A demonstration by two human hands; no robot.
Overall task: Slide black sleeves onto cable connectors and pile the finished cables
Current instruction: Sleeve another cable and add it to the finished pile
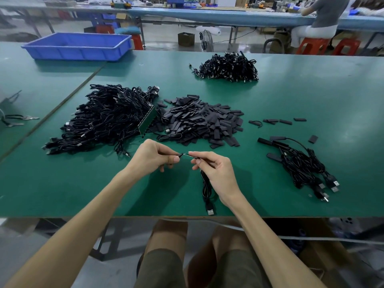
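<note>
Above the near edge of the green desk (pixel 311 96), the left hand (pixel 153 156) pinches a small black sleeve (pixel 181 155) between thumb and forefinger, its grip closed on it. The right hand (pixel 216 169) has its grip curled round a black cable (pixel 205 186) just behind the connector (pixel 192 155), whose tip nearly meets the sleeve. The cable hangs to the desk, and its USB plug (pixel 211 211) lies at the edge. Behind the hands lies a heap of loose sleeves (pixel 199 121), with a large cable pile (pixel 104 119) to its left and a bundle of sleeved cables (pixel 301 165) to its right.
</note>
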